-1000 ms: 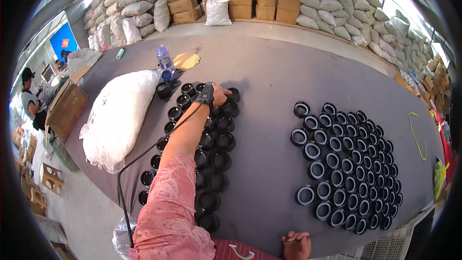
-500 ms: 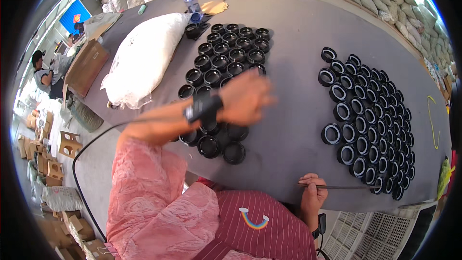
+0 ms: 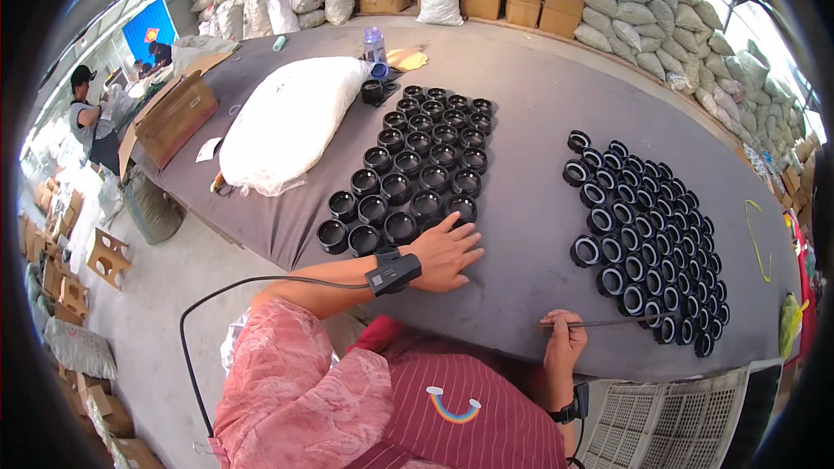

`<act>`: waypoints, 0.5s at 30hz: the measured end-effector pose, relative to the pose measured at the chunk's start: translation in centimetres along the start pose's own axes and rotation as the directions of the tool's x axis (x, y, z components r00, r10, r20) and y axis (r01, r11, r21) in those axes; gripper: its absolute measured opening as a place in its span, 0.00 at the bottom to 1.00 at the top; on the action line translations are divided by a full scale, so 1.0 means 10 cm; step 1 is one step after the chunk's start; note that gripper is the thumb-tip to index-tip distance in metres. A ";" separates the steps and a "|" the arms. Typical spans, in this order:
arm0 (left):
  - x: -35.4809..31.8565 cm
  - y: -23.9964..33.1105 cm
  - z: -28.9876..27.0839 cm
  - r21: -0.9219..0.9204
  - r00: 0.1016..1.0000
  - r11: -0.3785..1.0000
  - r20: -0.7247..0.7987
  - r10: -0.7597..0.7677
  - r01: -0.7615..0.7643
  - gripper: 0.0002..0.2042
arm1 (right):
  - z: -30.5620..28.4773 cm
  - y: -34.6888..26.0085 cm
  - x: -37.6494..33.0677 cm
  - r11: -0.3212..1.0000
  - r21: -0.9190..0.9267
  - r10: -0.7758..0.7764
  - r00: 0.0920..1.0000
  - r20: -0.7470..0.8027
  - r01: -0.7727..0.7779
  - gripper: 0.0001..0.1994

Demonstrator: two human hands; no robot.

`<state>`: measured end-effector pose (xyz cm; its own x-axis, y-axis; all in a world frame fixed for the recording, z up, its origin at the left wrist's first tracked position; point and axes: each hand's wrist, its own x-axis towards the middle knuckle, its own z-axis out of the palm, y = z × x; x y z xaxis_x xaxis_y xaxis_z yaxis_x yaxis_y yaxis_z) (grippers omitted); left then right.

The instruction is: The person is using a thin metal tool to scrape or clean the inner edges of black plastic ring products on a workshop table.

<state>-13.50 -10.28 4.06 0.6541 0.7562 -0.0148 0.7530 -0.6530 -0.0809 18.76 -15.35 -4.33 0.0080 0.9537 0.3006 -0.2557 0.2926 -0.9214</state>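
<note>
My left hand (image 3: 443, 255) is open, palm down and fingers apart, at the near right corner of a block of glossy black rings (image 3: 400, 227) set in rows. Its fingertips reach the nearest rings and partly cover one or more of them. My right hand (image 3: 566, 339) is closed round a thin dark rod (image 3: 612, 323) near the table's front edge. The rod's far end points right and meets the near part of a second group of black rings (image 3: 612, 249), which show pale inner rims. Whether the tip goes into a ring cannot be made out.
On the grey-covered table (image 3: 530, 208) lie a large white sack (image 3: 291, 122), a bottle (image 3: 374, 45), a small black cup (image 3: 372, 92) and a yellow cord (image 3: 757, 241). An open carton (image 3: 178, 117) stands left. Plastic crates (image 3: 660, 421) stand below right. A cable trails from my left wrist.
My left hand has come down and nearer, from blurred motion above the rings to their near end. Those rings now end farther from the front edge. The view has tilted up; my right hand keeps the rod.
</note>
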 end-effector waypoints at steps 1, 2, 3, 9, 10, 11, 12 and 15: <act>0.04 0.00 0.02 -0.007 0.992 0.999 -0.118 0.035 -0.036 0.34 | 0.00 0.00 0.00 1.000 -0.004 0.017 1.000 -0.012 -0.017 0.05; 0.08 -0.04 0.04 -0.002 0.991 0.999 -0.125 0.043 -0.043 0.34 | 0.01 0.00 0.01 0.999 -0.008 0.034 0.999 -0.026 -0.034 0.05; 0.16 -0.07 0.05 0.042 0.994 0.999 -0.109 -0.021 0.026 0.35 | -0.01 0.03 0.01 1.000 -0.015 0.023 0.999 -0.036 -0.024 0.05; 0.38 -0.13 0.03 0.153 0.976 0.968 0.059 -0.208 0.197 0.38 | -0.05 0.12 0.01 0.999 -0.004 -0.033 0.999 -0.036 0.033 0.05; 0.36 -0.10 -0.01 0.140 0.983 0.973 0.003 -0.184 0.181 0.38 | -0.05 0.12 0.00 0.999 0.036 -0.019 0.999 -0.050 0.021 0.05; 0.34 -0.06 -0.05 0.128 0.985 0.978 -0.053 -0.162 0.167 0.37 | -0.05 0.11 0.00 0.997 0.077 -0.004 0.998 -0.060 0.009 0.05; 0.28 0.00 -0.11 0.130 0.986 0.978 -0.055 -0.159 0.165 0.37 | -0.04 0.11 0.01 0.997 0.077 -0.008 0.998 -0.063 0.013 0.05; -0.02 0.35 -0.33 -0.012 0.974 0.997 -0.216 0.076 -0.080 0.27 | -0.05 0.11 0.00 0.997 0.081 0.020 0.996 -0.083 -0.013 0.05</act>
<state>-10.71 -12.86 7.07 0.7092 0.6777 0.1943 0.6989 -0.7120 -0.0676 18.96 -14.94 -5.44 0.0829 0.9618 0.2611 -0.3334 0.2736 -0.9022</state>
